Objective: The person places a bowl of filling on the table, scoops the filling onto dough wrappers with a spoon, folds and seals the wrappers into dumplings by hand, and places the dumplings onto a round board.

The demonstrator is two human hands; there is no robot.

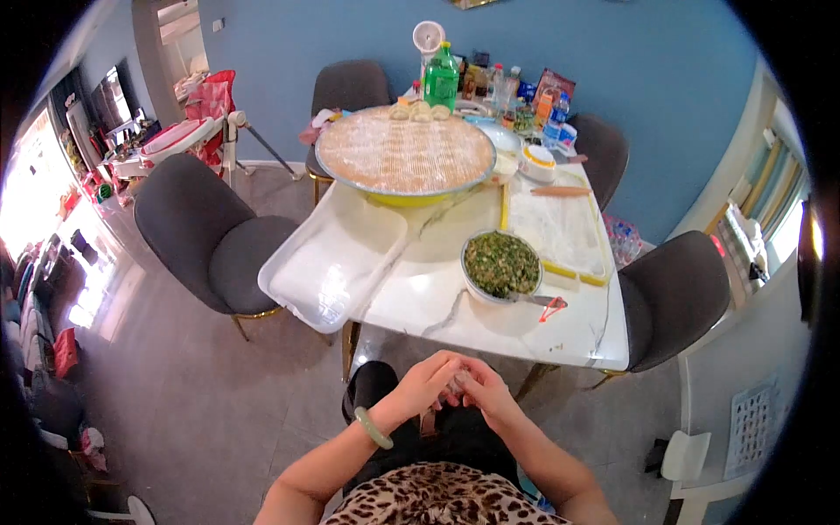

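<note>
My left hand (427, 382), with a pale green bangle (374, 429) on its wrist, meets my right hand (486, 391) in front of my body, just short of the table edge. The fingers of both are curled together. Something pale may lie between them, but the fingers hide it. Nearest on the table is a bowl of chopped green filling (501, 264), with a utensil handle (538, 300) sticking out at its front right. A white plastic tray (337, 254) overhangs the table's left edge. Pale dough pieces (422, 112) sit at the far rim of a large round floured woven tray (407, 153).
A floured board (560, 229) with yellow edges lies on the right of the marble table (420, 302), a rolling pin (562, 191) at its far end. Behind stand a green bottle (441, 79) and several jars. Grey chairs (674, 302) surround the table.
</note>
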